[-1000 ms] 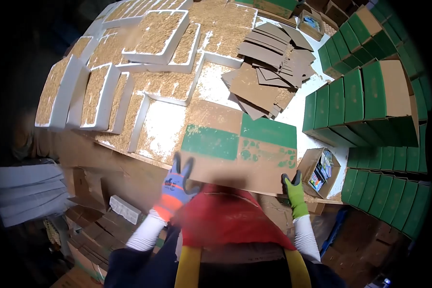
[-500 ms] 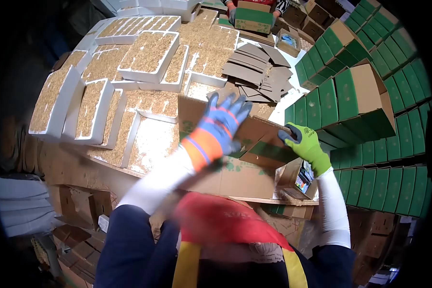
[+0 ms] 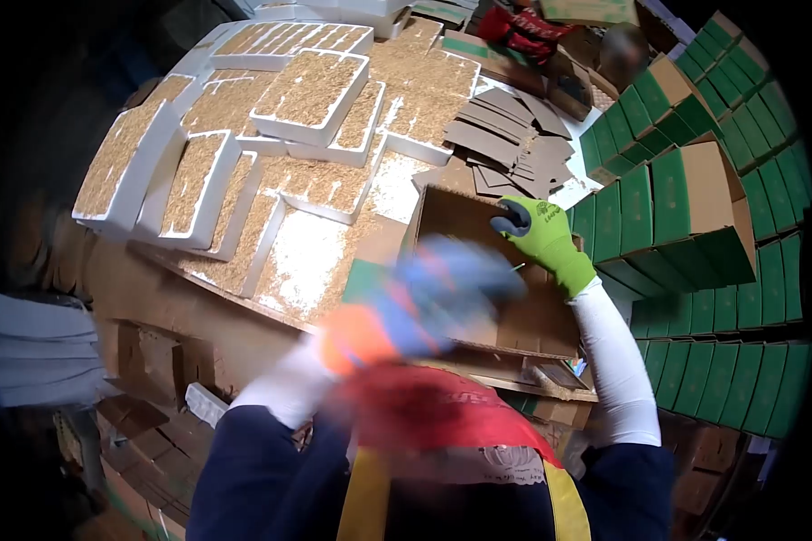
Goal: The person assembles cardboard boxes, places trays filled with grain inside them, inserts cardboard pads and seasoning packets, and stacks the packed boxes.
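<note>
An open cardboard box (image 3: pixel 460 214) with a brown inside stands in front of me at the table's near edge. My right hand (image 3: pixel 539 236), in a lime-green glove with grey fingertips, grips its far right edge with bent fingers. In a blue and orange glove, my left hand (image 3: pixel 424 302) is smeared by motion across the box's near left side. Its fingers cannot be made out, and it hides part of the box. A green flap or panel (image 3: pixel 363 278) shows left of that hand.
White foam trays (image 3: pixel 309 97) of tan, grain-like material cover the table's left side. Flat cardboard pieces (image 3: pixel 501 135) lie beyond the box. Green boxes (image 3: pixel 627 212) are stacked at right. A small carton (image 3: pixel 555 374) sits near the front edge. Another person bends over at the back.
The box has turned and opened, so its inside now faces up. My left hand has come down and nearer me; my right hand has shifted up along the edge. The other person has bent down.
</note>
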{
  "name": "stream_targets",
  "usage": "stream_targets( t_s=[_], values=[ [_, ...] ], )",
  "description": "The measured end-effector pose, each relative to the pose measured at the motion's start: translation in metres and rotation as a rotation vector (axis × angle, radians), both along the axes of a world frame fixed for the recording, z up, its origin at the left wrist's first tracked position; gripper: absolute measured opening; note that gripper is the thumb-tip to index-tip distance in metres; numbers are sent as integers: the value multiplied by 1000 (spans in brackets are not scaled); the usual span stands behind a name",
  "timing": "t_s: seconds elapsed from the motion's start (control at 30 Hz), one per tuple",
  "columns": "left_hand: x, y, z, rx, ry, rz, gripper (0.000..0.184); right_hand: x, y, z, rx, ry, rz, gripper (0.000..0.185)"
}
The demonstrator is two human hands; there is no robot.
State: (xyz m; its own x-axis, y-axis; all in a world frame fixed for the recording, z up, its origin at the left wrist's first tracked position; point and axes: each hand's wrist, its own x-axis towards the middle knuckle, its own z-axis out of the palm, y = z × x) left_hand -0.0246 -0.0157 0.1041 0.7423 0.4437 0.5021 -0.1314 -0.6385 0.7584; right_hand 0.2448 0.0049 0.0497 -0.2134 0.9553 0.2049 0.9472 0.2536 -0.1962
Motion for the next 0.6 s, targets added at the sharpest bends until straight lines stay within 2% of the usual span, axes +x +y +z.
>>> stream_targets(
  t_s=[0.03,0.1,0.13,0.17,0.2,0.23,0.27,0.3,0.33,0.37,0.4,0.47,0.5,0.53,0.6],
  values=[
    [-12,20,-15,-7,6,8,40,-1,1,1,33,14,-32,34],
    [-27,55,-81,145,-62,429,37,-5,3,-2,89,20,-85,34],
    [-30,58,-97,221,-101,647,36,-7,4,-5,83,17,-74,34],
    [-9,46,-89,525,-13,308,33,-6,6,-5,85,37,-63,34],
    [13,26,-107,584,309,217,36,-4,6,-1,88,51,-54,34],
    [22,23,-135,692,589,73,38,-11,-3,16,24,200,16,37],
    [21,21,-132,706,568,86,38,0,-4,15,247,147,202,44],
    [19,26,-127,597,461,133,38,5,-23,42,305,118,183,50],
    [21,34,-119,494,346,195,37,21,-49,57,279,209,-24,54],
    [23,38,-120,529,355,208,37,37,-76,66,358,156,-163,56],
    [19,37,-130,544,390,238,36,44,-103,84,51,397,-185,57],
    [24,35,-140,486,260,301,37,16,-140,94,-359,29,-50,80],
    [18,42,-140,510,297,341,37,3,-157,100,-536,-139,63,92],
    [18,42,-130,444,281,350,37,-15,-162,87,-394,-473,64,97],
    [23,38,-125,317,308,250,38,-1,-152,51,-14,-375,67,90]
  ],
)
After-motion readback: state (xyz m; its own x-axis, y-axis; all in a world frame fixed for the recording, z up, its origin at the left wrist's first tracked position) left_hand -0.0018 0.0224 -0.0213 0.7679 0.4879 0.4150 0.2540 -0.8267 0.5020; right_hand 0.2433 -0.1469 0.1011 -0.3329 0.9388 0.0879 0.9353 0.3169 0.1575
